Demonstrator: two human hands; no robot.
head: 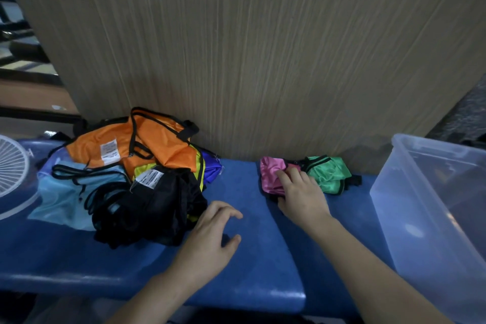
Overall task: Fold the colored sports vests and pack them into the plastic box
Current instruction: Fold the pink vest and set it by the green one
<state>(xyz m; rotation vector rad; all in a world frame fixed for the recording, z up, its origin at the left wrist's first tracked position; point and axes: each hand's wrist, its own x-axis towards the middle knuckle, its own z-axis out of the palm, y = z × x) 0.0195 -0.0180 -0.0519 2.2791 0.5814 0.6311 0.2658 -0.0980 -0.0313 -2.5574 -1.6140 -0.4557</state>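
At the far left a white fan grille sits on the blue table, and beside it lies a loose heap of unfolded vests: light blue, orange and black, tangled by their black trim. The left hand hovers just off the black one, fingers relaxed and apart, holding nothing. Further right, the right hand rests on the folded pink vest, fingers curled over its near edge, touching the folded green vest. The fabric looks thin, light and slippery, so a fold probably slides open unless pinched across all layers. The plastic box stands at the far right
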